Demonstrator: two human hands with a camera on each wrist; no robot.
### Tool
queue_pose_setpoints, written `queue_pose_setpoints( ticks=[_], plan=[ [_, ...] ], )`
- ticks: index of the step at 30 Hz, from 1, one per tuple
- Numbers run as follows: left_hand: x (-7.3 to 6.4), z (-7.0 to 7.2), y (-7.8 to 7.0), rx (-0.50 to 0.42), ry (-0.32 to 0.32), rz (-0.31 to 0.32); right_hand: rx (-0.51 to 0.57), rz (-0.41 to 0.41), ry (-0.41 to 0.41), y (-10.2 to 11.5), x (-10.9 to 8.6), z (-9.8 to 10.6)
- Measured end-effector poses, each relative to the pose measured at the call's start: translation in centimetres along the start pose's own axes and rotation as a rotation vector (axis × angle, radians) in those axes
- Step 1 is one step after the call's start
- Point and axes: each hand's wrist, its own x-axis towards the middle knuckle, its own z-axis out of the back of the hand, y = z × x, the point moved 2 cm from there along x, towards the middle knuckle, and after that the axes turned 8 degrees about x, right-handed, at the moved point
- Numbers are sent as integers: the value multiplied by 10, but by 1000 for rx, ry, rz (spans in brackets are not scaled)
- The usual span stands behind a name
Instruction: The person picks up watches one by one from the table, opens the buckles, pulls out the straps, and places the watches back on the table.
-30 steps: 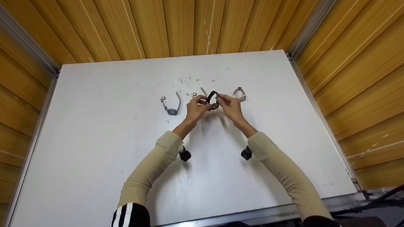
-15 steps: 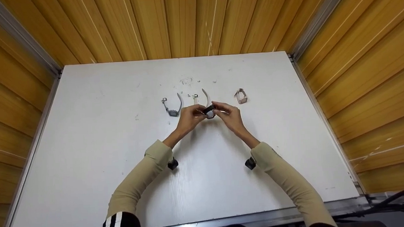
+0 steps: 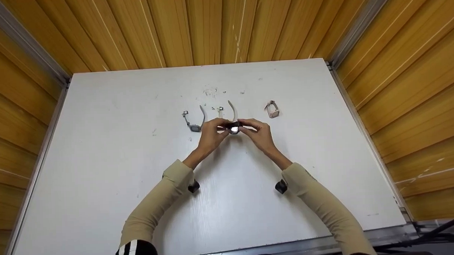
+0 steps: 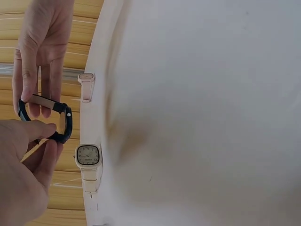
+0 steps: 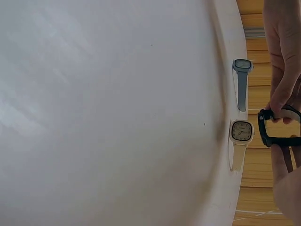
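Above the table (image 3: 100,184), a dark watch (image 3: 234,130)

Leftmost lies a gray watch (image 3: 195,128). The left hand (image 3: 209,135) and right hand (image 3: 263,136) pinch the dark watch. Rightmost is a pink watch (image 3: 274,113). A loose pinch could drop the dark watch. It's nearer the person (image 3: 141,223) than a second ago.

The head view is evenly bright, the desk (image 3: 92,155) pale, with soft shadows beside the sleeves (image 3: 152,205). White glare fills the face of the dark watch (image 3: 234,130), and thin reflections streak the wood-patterned walls (image 3: 426,98). Both wrist views look dimmer and greyer; lens distortion bows the desk's edge, and blurred brownish shadows smudge its surface.
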Motion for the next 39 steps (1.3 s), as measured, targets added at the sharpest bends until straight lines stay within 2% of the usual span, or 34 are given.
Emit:
queue_pose_setpoints(
  ticks=[3, 7, 12, 17, 20, 25, 30, 39],
  plan=[
    [2, 0, -2, -14, 1, -31, -53, 9, -37, 14, -1, -1],
    [4, 4, -5, -74, -10, -29, -69, 24, -46, 29, -2, -4],
    [4, 7, -3, -111, 3, -14, -67, 40, -56, 32, 1, -7],
    [6, 3, -3, -164, 17, -3, -100, 60, -52, 34, 0, -6],
    [8, 1, -4, -173, 28, -8, -115, 51, -53, 25, 2, -3],
    [8, 2, -2, -131, 35, 11, -98, 31, -77, -1, 10, 0],
    [8, 0, 2, -136, 40, 24, -63, -5, -94, -2, 10, 0],
    [6, -2, 5, -147, 59, 54, -35, -51, -60, 0, 6, -2]
  ],
)
